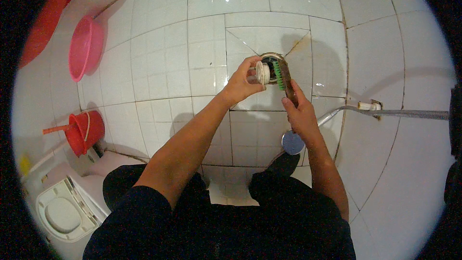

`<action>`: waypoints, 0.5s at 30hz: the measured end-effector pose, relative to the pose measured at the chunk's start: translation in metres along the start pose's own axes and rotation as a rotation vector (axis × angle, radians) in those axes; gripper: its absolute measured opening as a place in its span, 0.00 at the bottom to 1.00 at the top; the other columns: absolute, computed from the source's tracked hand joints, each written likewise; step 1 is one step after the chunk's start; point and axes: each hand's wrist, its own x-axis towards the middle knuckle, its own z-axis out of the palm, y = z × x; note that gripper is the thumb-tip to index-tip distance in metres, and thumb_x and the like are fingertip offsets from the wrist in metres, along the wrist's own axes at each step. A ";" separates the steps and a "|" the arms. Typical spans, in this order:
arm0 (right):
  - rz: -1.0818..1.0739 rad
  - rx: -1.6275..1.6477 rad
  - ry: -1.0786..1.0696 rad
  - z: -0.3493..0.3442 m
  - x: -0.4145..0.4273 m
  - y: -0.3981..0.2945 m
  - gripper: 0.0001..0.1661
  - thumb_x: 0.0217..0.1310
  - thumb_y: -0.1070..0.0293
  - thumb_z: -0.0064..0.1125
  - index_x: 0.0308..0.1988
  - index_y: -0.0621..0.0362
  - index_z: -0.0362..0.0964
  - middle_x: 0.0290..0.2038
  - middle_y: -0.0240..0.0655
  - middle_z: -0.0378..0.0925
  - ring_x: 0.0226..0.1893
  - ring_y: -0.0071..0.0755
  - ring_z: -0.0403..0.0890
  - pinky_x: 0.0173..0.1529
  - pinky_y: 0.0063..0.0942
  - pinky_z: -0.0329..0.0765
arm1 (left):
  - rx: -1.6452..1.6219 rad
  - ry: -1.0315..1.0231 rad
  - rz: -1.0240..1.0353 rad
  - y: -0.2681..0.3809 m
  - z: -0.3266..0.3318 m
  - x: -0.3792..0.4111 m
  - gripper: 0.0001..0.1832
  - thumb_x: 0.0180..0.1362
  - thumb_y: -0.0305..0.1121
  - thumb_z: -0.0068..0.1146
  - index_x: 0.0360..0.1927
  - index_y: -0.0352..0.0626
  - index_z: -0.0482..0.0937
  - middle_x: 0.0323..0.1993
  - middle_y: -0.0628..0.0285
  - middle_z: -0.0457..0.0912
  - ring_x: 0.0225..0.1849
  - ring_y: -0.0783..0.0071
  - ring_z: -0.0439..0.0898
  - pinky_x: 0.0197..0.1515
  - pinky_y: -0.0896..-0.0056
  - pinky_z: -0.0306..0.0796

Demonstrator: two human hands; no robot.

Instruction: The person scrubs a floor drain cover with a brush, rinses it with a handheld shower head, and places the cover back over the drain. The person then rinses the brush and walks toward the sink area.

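Above a round floor drain (273,56), my left hand (242,79) grips a white round plastic drain insert (262,72) by its rim, tilted on its side. My right hand (300,112) is closed around the handle of a scrub brush (286,76) with a brown back. The brush's green bristles (278,76) face the insert, with a small gap between them. The dark drain opening is partly hidden behind the brush and the insert. Whether either object touches the drain's rim, I cannot tell.
A shower head (292,142) on a metal hose (411,114) lies by my right wrist, near my foot. At left are a pink basin (86,48), a red bucket (86,131) and a toilet (65,211). A tiled wall (382,61) rises at right.
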 end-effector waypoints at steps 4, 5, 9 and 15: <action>-0.281 -0.123 0.073 0.002 -0.008 0.001 0.39 0.72 0.64 0.59 0.76 0.61 0.57 0.62 0.58 0.78 0.60 0.61 0.81 0.65 0.45 0.76 | -0.046 0.011 -0.043 0.012 0.007 0.003 0.51 0.51 0.18 0.74 0.76 0.53 0.58 0.72 0.55 0.65 0.69 0.57 0.72 0.68 0.53 0.74; -0.274 -0.144 0.068 0.002 -0.009 0.002 0.39 0.71 0.64 0.59 0.76 0.61 0.56 0.63 0.58 0.77 0.60 0.61 0.81 0.65 0.46 0.75 | -0.062 0.011 -0.032 0.012 0.008 0.004 0.51 0.52 0.18 0.74 0.76 0.53 0.57 0.72 0.55 0.65 0.69 0.57 0.72 0.68 0.53 0.75; -0.284 -0.223 0.066 0.006 -0.010 -0.001 0.40 0.70 0.65 0.60 0.76 0.60 0.56 0.65 0.58 0.74 0.62 0.64 0.78 0.68 0.50 0.73 | -0.076 0.059 -0.019 0.015 0.012 0.005 0.48 0.49 0.20 0.75 0.72 0.51 0.62 0.65 0.56 0.69 0.66 0.59 0.74 0.61 0.58 0.79; -0.308 -0.309 0.058 0.005 -0.016 -0.003 0.40 0.70 0.66 0.60 0.76 0.60 0.56 0.64 0.58 0.74 0.63 0.65 0.77 0.68 0.52 0.72 | 0.112 0.148 0.028 0.020 0.013 0.005 0.46 0.52 0.23 0.76 0.72 0.44 0.62 0.64 0.53 0.72 0.68 0.57 0.73 0.65 0.58 0.76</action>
